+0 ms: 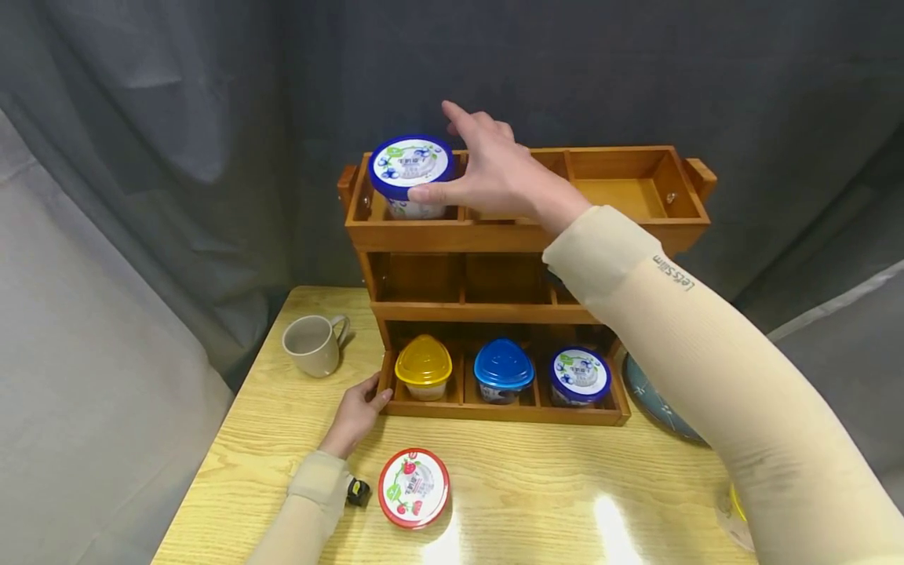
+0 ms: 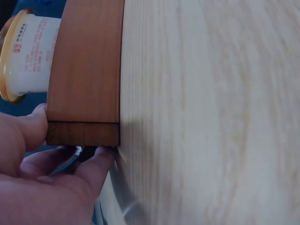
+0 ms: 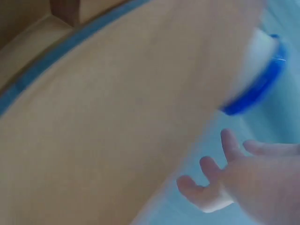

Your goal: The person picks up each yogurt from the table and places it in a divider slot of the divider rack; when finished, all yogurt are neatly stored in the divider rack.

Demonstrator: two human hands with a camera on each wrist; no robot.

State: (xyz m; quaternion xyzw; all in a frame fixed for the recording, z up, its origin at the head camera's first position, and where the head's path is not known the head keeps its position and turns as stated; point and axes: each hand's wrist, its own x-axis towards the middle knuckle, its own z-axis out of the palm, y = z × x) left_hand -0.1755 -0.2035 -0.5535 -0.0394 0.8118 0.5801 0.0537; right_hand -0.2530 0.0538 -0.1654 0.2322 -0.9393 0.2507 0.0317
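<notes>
A tub with a dark blue lid (image 1: 413, 165) stands in the left compartment of the wooden shelf's top tier (image 1: 523, 235). Beside it is my right hand (image 1: 494, 169), fingers spread, with the thumb across the tub's front in the head view. In the right wrist view the fingers (image 3: 213, 171) appear apart from the blue-lidded tub (image 3: 255, 79). Down at the shelf's lower left corner, my left hand (image 1: 356, 413) grips the bottom tier's end. The left wrist view has its thumb and fingers around that wooden corner (image 2: 84, 133).
In the bottom tier sit a yellow-lidded tub (image 1: 424, 362), a blue-lidded cup (image 1: 504, 367) and another dark-blue-lidded tub (image 1: 581, 375). A red-lidded tub (image 1: 413, 488) is on the table in front. A beige mug (image 1: 312, 347) stands left; a patterned blue round item (image 1: 660, 404) lies right.
</notes>
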